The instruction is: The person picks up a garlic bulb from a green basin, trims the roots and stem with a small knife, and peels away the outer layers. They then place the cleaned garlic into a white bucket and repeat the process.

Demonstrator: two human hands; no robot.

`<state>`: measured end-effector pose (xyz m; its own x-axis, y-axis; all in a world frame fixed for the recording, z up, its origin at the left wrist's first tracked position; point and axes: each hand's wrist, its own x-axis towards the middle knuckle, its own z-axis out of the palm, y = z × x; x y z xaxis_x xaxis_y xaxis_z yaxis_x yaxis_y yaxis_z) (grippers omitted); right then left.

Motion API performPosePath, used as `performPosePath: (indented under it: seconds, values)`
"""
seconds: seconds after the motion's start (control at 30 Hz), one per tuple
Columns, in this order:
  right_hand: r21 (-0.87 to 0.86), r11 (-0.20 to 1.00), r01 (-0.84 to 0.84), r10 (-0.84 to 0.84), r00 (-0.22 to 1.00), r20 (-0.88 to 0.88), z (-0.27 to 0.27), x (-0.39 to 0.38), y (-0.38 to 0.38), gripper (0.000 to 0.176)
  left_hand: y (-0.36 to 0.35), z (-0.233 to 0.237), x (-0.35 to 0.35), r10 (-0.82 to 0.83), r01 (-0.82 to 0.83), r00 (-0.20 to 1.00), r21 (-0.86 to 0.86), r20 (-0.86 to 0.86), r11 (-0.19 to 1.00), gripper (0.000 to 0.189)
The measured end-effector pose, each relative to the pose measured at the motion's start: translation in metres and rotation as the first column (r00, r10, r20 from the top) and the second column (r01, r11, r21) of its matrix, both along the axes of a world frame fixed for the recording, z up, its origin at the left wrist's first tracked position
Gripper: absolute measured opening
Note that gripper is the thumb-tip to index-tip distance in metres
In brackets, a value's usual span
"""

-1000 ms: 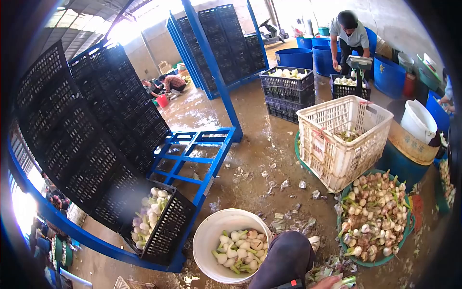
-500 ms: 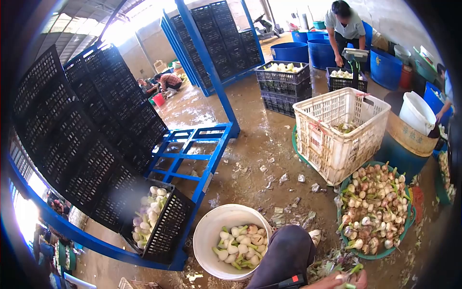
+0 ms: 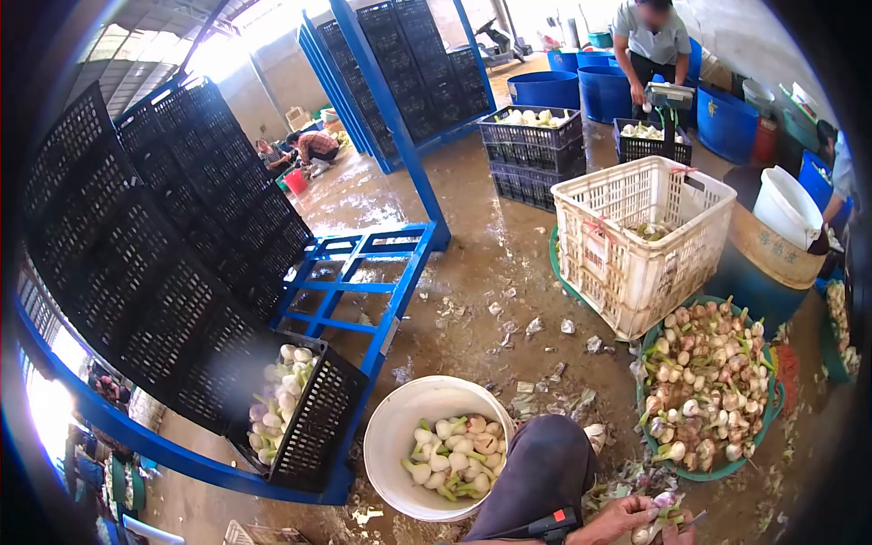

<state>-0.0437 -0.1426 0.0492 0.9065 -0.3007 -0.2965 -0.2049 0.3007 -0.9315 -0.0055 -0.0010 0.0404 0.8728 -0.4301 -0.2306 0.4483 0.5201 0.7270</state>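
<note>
At the bottom edge, my left hand (image 3: 619,520) is closed on a garlic bulb (image 3: 667,501) with purplish skin. My right hand (image 3: 678,534) is closed right beside it, partly cut off by the frame. A thin grey blade (image 3: 698,518) sticks out from the right hand; its handle is hidden. To the right of my knee, a green tub (image 3: 779,400) holds many untrimmed garlic bulbs (image 3: 704,391). Left of the knee stands a white bucket (image 3: 386,472) with peeled, pale garlic bulbs (image 3: 454,459) inside.
A black crate (image 3: 322,427) of garlic rests on a blue metal rack (image 3: 400,318) at left. Ahead stands a white crate (image 3: 599,263), with stacked black crates (image 3: 531,154) behind. A person (image 3: 649,45) works beside a scale (image 3: 670,95). Peel scraps (image 3: 536,327) litter the wet floor.
My hands have risen further into view, bringing the garlic bulb up with them. The person by the scale has lifted a hand from the crate. The camera view has shifted slightly.
</note>
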Motion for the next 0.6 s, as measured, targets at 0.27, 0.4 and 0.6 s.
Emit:
performPosePath:
  seconds: [0.27, 0.4, 0.6]
  values:
    - [-0.075, 0.997, 0.014, -0.024, 0.991, -0.132, -0.035, 0.000, -0.008, 0.016, 0.002, -0.009, -0.005, 0.096, -0.098, 0.991, 0.023, 0.093, 0.995, 0.013]
    - [0.056, 0.989, 0.133, -0.123, 0.981, -0.151, -0.003, 0.011, 0.001, 0.017, 0.009, 0.001, 0.000, 0.104, -0.310, 0.765, 0.223, 0.635, 0.924, 0.019]
    - [-0.199, 0.980, -0.014, -0.039, 0.965, -0.258, 0.007, 0.014, -0.034, 0.027, 0.010, 0.003, -0.006, -0.154, -0.110, 0.653, 0.294, 0.742, 0.950, 0.018]
